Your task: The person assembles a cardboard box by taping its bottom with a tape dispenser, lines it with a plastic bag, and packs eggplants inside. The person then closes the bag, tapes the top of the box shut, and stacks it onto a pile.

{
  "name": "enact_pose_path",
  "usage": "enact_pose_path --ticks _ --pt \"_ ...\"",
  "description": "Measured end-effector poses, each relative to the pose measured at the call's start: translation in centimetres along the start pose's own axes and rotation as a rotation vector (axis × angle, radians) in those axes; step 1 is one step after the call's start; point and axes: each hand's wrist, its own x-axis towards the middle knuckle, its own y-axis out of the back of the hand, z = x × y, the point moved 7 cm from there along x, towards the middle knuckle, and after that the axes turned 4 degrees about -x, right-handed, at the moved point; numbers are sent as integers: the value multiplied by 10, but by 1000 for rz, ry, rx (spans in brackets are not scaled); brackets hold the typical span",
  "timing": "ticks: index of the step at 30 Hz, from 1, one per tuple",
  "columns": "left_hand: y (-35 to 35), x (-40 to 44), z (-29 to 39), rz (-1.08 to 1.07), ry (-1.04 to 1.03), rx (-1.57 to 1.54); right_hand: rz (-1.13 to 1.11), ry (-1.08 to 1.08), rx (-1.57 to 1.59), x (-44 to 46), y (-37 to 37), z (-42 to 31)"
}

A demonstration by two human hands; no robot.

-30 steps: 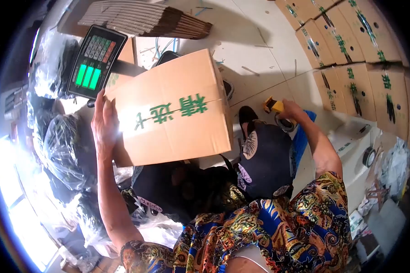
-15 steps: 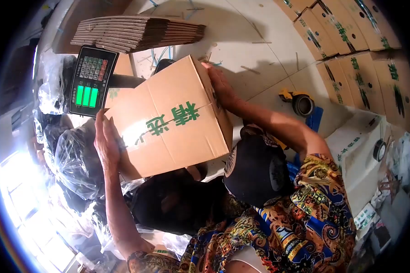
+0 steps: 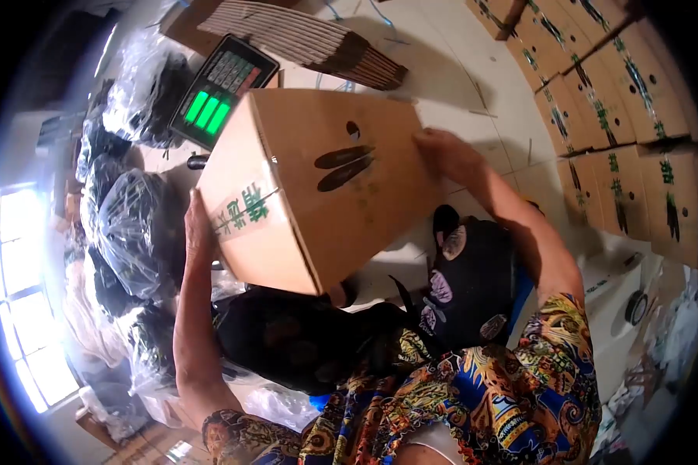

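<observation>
A large cardboard box (image 3: 364, 225) is held tilted in front of my body between my two hands. One side with two dark painted ovals and a round hole faces me; green characters show on the side to its left. My left hand (image 3: 198, 231) presses against the left side, its fingers partly hidden by the edge. At the far right end my right hand (image 3: 450, 155) grips the box, fingertips out of sight behind it. Just beyond the box's upper left corner is a scale display (image 3: 223, 93) with lit green readouts.
Flattened cartons (image 3: 302, 35) lie stacked behind the scale. Closed boxes (image 3: 605, 116) are piled along the right. Dark filled plastic bags (image 3: 136, 232) crowd the left side near a bright window (image 3: 27, 302). At the lower right, a tape roll (image 3: 637, 308) rests by a white box.
The box has turned in my hands, so the side with the ovals and hole now faces me. My right hand has moved right and slightly down; the view has also shifted.
</observation>
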Motion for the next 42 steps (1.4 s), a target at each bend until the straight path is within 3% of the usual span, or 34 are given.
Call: enact_pose_path --ticks 2,3,5,7,8,10,11,12,15,17,20,21,24,26,28,30,31,33,34,36,37,38,40,41,42 --pt "25 29 -33 -83 -150 184 19 145 10 -41 -31 -75" --pt "13 8 -13 -206 -258 229 16 252 -23 -60 -54 -109" --pt "-1 -13 18 -390 -706 579 -33 386 -207 -94 -104 -153" --pt "25 12 -17 -359 -244 347 -117 449 -510 -127 -159 -173" --pt "13 -2 -5 -420 -30 64 -117 346 -636 -144 -191 -167" --pt "4 -23 22 -380 -49 83 -223 416 -1045 -164 -243 -141" --pt "-4 -38 32 -420 -112 61 -278 469 -1490 -171 -262 -127" --pt "-12 -43 32 -460 -118 30 -334 709 -1488 -182 -287 -113" --pt "-45 -65 34 -599 -96 -74 -437 786 -1803 -191 -321 -68" --pt "-57 -77 32 -466 -73 -44 -482 776 -1942 -180 -322 -41" --pt "-78 -49 2 -439 -72 87 -549 767 -1876 -161 -306 3" --pt "-83 -50 -4 -508 -16 102 -601 552 -1869 -155 -296 8" --pt "-91 -49 -17 -591 82 98 -91 957 -1882 -152 -299 -46" --pt "-93 -53 -10 -589 64 134 434 945 -1901 -125 -243 -72" --pt "-90 -52 -3 -645 105 93 693 877 -1817 -86 -182 -84" --pt "-81 -56 0 -712 17 0 267 19 -768 -50 -145 -52" --pt "-75 -62 1 -759 -73 -74 298 71 -828 -48 -138 -49" --pt "-68 -55 -22 -857 -21 -190 218 49 -708 -60 -131 -53" --pt "-63 -55 -35 -827 38 -418 247 20 -733 -62 -104 -51" --pt "-60 -31 -101 -623 172 -512 202 26 -250 -69 -74 -37" --pt "-59 -30 -112 -532 199 -451 274 -184 -89 -65 -52 -12" --pt "-61 -31 -120 -432 222 -391 327 -238 -194 -60 -44 -2" --pt "-71 -46 -104 -342 203 -379 555 -135 -861 -43 -16 -9" --pt "-82 -18 -154 -418 -188 -13 590 -122 -828 -27 8 8" --pt "-91 3 -205 -339 -589 336 572 405 -1013 -14 -13 -3"
